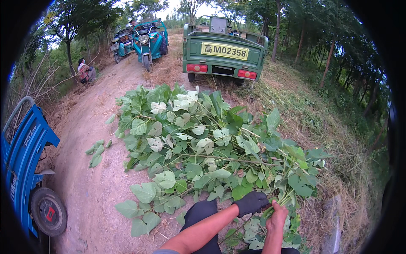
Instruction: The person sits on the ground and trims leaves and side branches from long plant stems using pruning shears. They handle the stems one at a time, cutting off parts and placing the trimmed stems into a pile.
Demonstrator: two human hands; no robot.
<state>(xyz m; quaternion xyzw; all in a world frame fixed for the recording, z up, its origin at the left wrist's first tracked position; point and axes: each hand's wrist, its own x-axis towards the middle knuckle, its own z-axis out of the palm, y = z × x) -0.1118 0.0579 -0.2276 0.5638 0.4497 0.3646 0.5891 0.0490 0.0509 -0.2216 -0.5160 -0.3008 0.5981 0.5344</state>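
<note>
A wide heap of cut leafy branches (203,139) lies on the dirt before me, its broad green leaves showing some pale undersides and holes. At the heap's near right edge, my bare right hand (277,216) grips a bunch of green leaf stalks (287,195), with leaves fanning out above. My left hand (252,204), in a dark glove, is right beside it, fingers curled at the lower ends of the stalks. The glove partly hides what lies in those fingers. More leaves (253,233) are below my hands, between my dark-trousered knees (201,216).
A green cargo tricycle (223,62) stands beyond the heap, its rear plate towards me. Two teal tricycles (149,44) (122,46) are farther left. A blue cargo vehicle (28,158) is close on the left. One person (86,71) crouches by the track. Dry grass (345,152) and trees border the right.
</note>
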